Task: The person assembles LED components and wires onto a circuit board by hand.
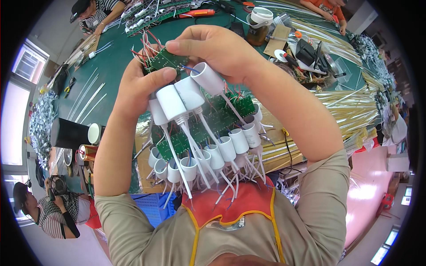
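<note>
Both my hands are closed on a green circuit board strip point(167, 60), lifted in front of me over the bench. My left hand point(141, 84) grips its left end, the thumb lying along the near edge. From the right, my right hand point(222, 49) pinches the board with its thumb on top. Thin red and white wires point(148, 44) stick up beyond it. Several white cylindrical housings point(171, 103) with white cables hang along the near side. Below lie more green boards point(206, 116), with a row of similar white housings point(227, 149) along their near edge.
Bundles of pale strips point(319, 117) spread across the right. Tools and a black adapter point(305, 52) crowd a heap near a lidded jar point(259, 24). A black cylinder point(69, 133) stands left, with small pliers point(69, 86) beyond. Other people sit around the green bench point(115, 51).
</note>
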The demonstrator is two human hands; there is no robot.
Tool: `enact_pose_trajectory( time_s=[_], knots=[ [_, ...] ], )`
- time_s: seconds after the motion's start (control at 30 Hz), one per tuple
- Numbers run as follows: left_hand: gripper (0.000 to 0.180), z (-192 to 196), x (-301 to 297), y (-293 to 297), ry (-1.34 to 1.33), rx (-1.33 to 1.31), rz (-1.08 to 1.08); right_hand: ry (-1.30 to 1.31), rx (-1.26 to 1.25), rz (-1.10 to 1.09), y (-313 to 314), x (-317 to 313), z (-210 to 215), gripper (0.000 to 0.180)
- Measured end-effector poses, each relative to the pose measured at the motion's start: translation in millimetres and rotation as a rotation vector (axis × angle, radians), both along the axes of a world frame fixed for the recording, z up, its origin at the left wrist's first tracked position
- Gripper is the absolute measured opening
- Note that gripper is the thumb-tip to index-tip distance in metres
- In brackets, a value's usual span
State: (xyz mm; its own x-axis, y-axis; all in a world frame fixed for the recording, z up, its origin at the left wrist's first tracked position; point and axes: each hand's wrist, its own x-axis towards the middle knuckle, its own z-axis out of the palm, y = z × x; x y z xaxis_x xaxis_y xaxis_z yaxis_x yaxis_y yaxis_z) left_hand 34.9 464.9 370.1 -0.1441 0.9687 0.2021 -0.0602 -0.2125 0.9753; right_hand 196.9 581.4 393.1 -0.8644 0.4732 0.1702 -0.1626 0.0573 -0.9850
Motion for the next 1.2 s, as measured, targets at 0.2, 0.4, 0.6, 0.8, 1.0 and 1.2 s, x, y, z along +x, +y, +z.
enact_pose_trajectory(
  time_s=[0.2,0.4,0.6,0.8,1.0,1.2],
  knots=[
    [0.047,2,2,-1,0.016,0.043,0.009,0.015,-0.389,0.057,-8,-4,-2,0.024],
    [0.052,22,0,6,-0.112,0.003,-0.046,0.040,0.472,-0.413,2,-19,5,0.037],
    [0.040,36,-35,23,-0.241,0.134,-0.141,-0.028,0.313,-0.194,10,-4,51,0.037],
    [0.034,84,-138,38,0.118,0.212,0.378,-0.145,0.150,-0.385,33,51,34,0.036],
    [0.043,52,-193,103,1.323,-0.129,0.707,-0.418,0.447,-0.314,30,103,-19,0.033],
    [0.047,-83,-127,189,1.674,-0.256,0.498,-0.557,0.364,-0.250,15,117,-44,0.035]
  ],
)
